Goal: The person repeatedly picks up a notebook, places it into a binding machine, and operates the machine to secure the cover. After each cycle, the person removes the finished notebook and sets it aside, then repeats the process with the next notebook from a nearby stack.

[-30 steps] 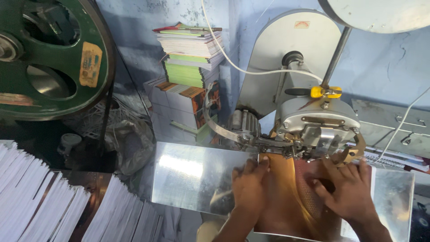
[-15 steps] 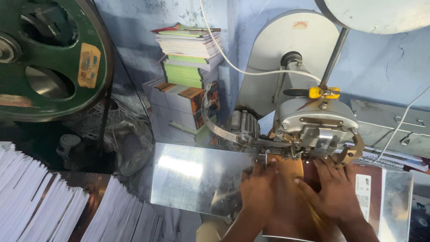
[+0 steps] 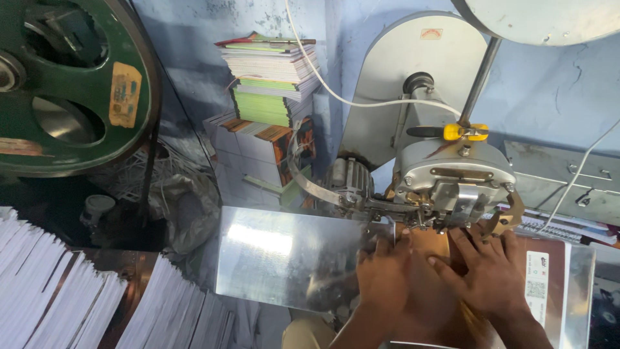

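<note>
Your left hand (image 3: 386, 278) and right hand (image 3: 487, 274) press flat, fingers spread, on the brown booklet (image 3: 429, 249) just below the stitching head (image 3: 452, 187); a slip forward risks your fingertips.

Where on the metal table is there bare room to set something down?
The shiny metal table is bare left of the left hand, up to its left edge. Under the machine head it is crowded: both hands, the right hand too, press a brown booklet.

machine head (image 3: 452, 178) blocks ahead, metal plate (image 3: 284, 258) open leftward
</note>
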